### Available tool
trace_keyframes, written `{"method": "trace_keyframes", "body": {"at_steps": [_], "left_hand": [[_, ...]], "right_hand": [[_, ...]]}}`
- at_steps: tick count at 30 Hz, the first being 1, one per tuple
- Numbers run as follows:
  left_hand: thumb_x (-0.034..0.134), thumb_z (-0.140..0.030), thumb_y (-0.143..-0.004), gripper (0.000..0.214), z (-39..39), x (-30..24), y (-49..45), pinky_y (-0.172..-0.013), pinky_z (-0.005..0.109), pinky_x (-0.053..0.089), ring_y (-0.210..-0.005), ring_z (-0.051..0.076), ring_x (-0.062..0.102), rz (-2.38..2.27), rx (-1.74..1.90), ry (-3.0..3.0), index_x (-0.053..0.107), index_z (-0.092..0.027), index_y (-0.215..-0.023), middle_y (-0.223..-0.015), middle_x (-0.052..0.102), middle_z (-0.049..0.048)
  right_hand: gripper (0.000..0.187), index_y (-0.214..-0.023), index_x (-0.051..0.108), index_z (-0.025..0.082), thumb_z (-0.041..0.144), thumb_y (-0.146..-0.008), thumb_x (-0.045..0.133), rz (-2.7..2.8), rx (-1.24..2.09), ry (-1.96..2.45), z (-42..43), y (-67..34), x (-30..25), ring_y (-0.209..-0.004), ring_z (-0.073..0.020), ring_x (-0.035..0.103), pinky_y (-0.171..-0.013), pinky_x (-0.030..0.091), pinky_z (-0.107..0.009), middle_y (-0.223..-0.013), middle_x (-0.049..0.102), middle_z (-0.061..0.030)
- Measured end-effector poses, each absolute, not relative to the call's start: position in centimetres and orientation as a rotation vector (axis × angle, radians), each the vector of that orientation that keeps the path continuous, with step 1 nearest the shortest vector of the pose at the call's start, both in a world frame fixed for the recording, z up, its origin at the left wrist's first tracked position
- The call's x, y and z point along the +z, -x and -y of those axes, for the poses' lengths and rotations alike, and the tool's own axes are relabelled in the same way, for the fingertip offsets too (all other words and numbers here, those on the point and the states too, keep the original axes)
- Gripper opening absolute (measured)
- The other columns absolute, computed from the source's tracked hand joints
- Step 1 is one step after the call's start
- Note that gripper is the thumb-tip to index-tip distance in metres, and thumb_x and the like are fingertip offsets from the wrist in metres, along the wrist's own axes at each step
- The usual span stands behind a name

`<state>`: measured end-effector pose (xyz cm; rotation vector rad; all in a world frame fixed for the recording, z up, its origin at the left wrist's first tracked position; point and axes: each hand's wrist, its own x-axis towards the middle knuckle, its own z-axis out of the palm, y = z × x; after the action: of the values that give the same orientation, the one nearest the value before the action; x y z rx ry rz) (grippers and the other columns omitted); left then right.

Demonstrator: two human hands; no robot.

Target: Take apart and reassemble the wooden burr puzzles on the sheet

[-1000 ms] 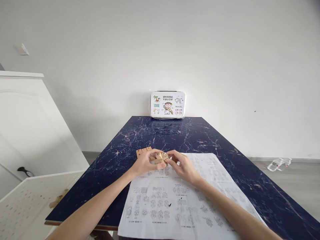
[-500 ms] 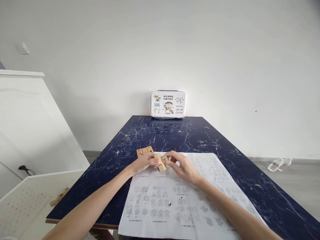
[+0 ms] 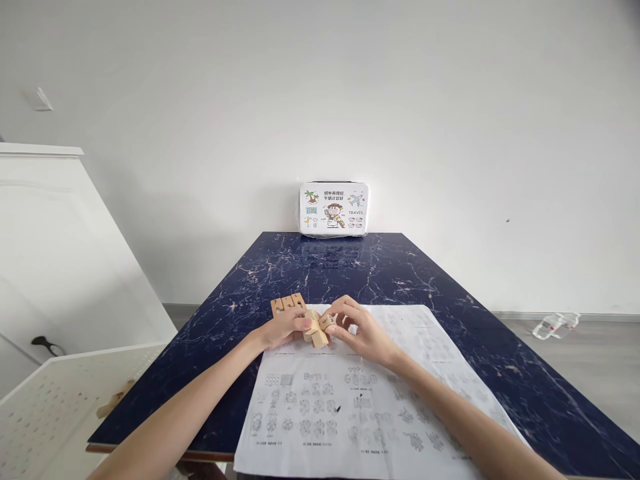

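Between both hands sits a wooden burr puzzle point(image 3: 319, 337), a cluster of pale crossing blocks held just over the printed sheet point(image 3: 285, 460). My left hand point(image 3: 286, 328) grips its left side, thumb pressed on a block. My right hand point(image 3: 361, 330) pinches a block at the puzzle's right side that bears a dark mark; its fingers curl round with a gap behind them. Beyond the left hand, several numbered wooden pieces point(image 3: 287, 303) with notches lie side by side on the table, partly hidden by that hand.
The blue marbled table point(image 3: 240, 280) reaches to the wall, where a white cartoon-printed case point(image 3: 334, 210) stands. Left and lower is a white perforated surface point(image 3: 45, 393) with loose wooden pieces point(image 3: 114, 400). Clear plastic bottles point(image 3: 555, 326) are on the floor at right.
The puzzle has tilted slightly in my hands, and its right block has turned a little. My view has shifted slightly; both hands keep their hold.
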<state>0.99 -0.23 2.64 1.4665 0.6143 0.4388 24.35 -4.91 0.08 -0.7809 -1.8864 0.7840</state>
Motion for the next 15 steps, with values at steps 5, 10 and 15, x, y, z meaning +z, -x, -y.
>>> {"method": "trace_keyframes", "body": {"at_steps": [5,10,15], "left_hand": [[0.082,-0.065,-0.071,0.054,0.1,2.5,-1.0,-0.080,0.033,0.050,-0.084,0.021,0.062,-0.613,0.430,-1.528,0.070,-0.017,-0.094,-0.089,0.067,0.0043],[0.075,-0.064,-0.077,0.051,-0.3,2.4,-0.8,-0.068,0.028,0.042,-0.074,0.017,0.052,-0.690,0.406,-1.770,0.069,-0.016,-0.094,-0.079,0.058,0.0010],[0.075,-0.061,-0.079,0.046,-0.5,2.4,-0.9,-0.069,0.028,0.044,-0.075,0.017,0.053,-0.590,0.391,-1.717,0.072,-0.017,-0.093,-0.083,0.062,0.0029]], "right_hand": [[0.083,-0.144,0.050,0.034,0.054,-0.074,0.090,1.984,0.768,0.730,5.5,-24.0,0.3,-0.115,-0.0274,0.059,-0.095,0.055,-0.043,-0.137,0.053,-0.0102],[0.075,-0.142,0.051,0.034,0.047,-0.078,0.088,2.056,0.737,0.702,6.0,-23.3,0.5,-0.131,-0.0300,0.052,-0.109,0.047,-0.050,-0.141,0.052,-0.0092],[0.059,-0.128,0.059,0.031,0.041,-0.078,0.087,1.972,0.741,0.715,6.0,-23.4,0.9,-0.117,-0.0271,0.060,-0.102,0.049,-0.046,-0.127,0.062,-0.0054]]}}
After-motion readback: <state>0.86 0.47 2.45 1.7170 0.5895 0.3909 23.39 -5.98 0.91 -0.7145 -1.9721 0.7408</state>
